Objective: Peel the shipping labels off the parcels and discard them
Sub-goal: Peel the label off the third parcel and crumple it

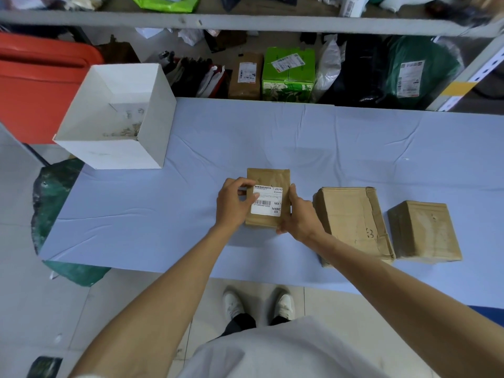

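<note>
While right hand (pixel 300 216) braces parcel (pixel 268 175) — left hand (pixel 233 204) pinches label (pixel 267 203)

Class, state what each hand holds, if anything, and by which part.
The left hand pinches the shipping label at its upper left edge. The right hand grips the small parcel by its right side.
</note>
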`<state>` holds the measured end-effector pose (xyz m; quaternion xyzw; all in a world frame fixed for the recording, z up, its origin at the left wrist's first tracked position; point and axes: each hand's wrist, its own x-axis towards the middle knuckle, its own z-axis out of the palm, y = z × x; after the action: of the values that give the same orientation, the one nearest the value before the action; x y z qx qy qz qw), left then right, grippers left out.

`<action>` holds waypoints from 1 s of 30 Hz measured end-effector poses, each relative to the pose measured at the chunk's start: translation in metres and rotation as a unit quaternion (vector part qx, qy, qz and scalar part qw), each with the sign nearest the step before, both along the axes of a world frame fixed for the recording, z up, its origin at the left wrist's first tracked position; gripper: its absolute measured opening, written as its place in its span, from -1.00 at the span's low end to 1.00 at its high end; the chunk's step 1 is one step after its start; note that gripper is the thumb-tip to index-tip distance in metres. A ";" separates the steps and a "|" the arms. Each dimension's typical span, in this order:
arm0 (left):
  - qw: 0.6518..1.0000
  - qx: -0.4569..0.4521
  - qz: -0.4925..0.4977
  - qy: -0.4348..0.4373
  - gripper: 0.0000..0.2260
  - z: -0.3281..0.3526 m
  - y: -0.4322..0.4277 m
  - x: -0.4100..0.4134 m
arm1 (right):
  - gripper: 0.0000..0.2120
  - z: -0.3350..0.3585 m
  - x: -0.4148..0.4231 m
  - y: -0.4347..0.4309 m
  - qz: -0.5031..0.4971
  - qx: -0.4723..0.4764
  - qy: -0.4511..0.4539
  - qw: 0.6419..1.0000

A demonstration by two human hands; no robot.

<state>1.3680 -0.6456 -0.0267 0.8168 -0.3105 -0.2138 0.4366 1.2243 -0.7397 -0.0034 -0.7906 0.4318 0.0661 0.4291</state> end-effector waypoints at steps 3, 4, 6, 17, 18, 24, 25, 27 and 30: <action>1.000 -0.004 0.028 -0.012 -0.86 -0.003 -0.003 -0.002 | 0.12 -0.003 0.000 0.001 0.006 -0.009 -0.002 1.000; 0.999 -0.006 0.042 -0.012 -0.88 -0.003 -0.005 -0.002 | 0.12 -0.004 0.000 0.001 0.009 -0.014 -0.003 1.000; 0.998 -0.009 0.065 -0.015 -0.92 -0.004 -0.008 -0.004 | 0.11 -0.005 -0.001 0.001 0.017 -0.024 -0.005 1.000; 0.990 0.048 0.042 -0.126 -0.88 -0.007 -0.016 -0.003 | 0.12 -0.009 -0.003 -0.001 0.033 -0.040 -0.005 0.999; 0.988 0.061 0.039 -0.133 -0.87 -0.007 -0.017 -0.004 | 0.12 -0.009 -0.003 -0.001 0.033 -0.037 -0.008 0.999; 0.979 0.119 0.039 -0.161 -0.82 -0.005 -0.020 -0.006 | 0.13 -0.010 -0.003 -0.002 0.037 -0.038 -0.011 0.999; 0.979 0.119 0.039 -0.158 -0.81 -0.005 -0.020 -0.006 | 0.13 -0.010 -0.002 -0.002 0.037 -0.039 -0.010 0.998; 0.982 0.105 0.040 -0.151 -0.82 -0.007 -0.017 -0.008 | 0.13 -0.010 -0.002 -0.002 0.037 -0.038 -0.009 0.999; 0.988 0.055 0.051 -0.136 -0.89 -0.011 -0.011 -0.011 | 0.13 -0.009 -0.002 -0.003 0.040 -0.041 -0.008 0.998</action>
<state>1.3573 -0.6566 -0.0372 0.8757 -0.3129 -0.0954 0.3551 1.2225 -0.7424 -0.0124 -0.8245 0.3991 0.0590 0.3967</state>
